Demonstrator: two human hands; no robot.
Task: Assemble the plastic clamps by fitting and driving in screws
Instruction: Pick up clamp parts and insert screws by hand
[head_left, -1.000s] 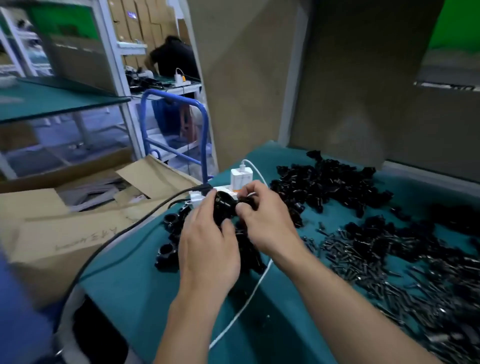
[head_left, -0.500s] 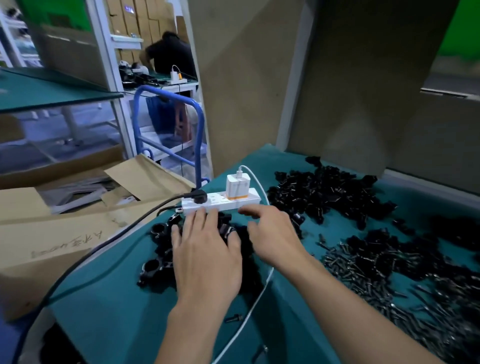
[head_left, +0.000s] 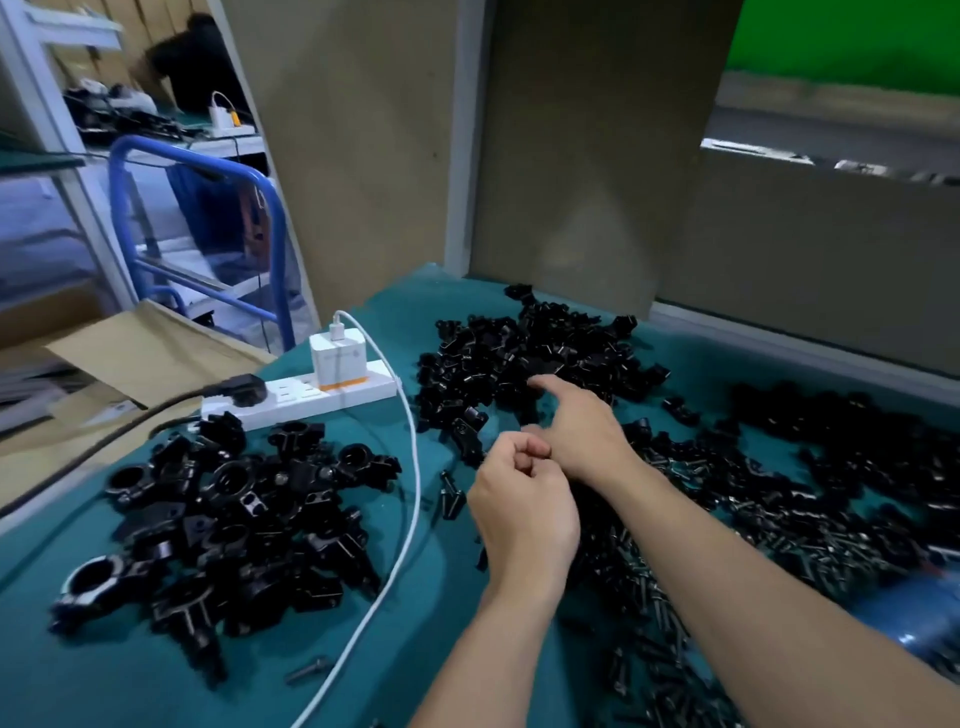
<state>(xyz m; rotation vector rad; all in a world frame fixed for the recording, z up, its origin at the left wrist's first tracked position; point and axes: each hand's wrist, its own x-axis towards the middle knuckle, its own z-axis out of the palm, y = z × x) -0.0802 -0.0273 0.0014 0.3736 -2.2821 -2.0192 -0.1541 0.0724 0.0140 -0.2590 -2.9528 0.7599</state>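
Note:
A heap of assembled black plastic clamps (head_left: 234, 519) lies on the green table (head_left: 395, 649) at the left. Behind my hands spreads a pile of loose black clamp parts (head_left: 530, 353). Dark screws (head_left: 779, 535) are strewn over the table at the right, partly under my right forearm. My right hand (head_left: 582, 426) reaches over the near edge of the loose parts, its index finger stretched out and touching them. Just to its left my left hand (head_left: 519, 499) hovers above the table with its fingers curled in; I see nothing in it.
A white power strip (head_left: 311, 397) with a white charger (head_left: 335, 364) lies at the table's back left. Its white cable (head_left: 410, 467) runs toward me between the heaps. Cardboard boxes (head_left: 130, 353) and a blue cart (head_left: 197, 208) stand beyond the left edge. Brown wall panels (head_left: 597, 182) close the back.
Both hands let go of the clamp on the left heap and moved right to the loose parts. My view swung right with them.

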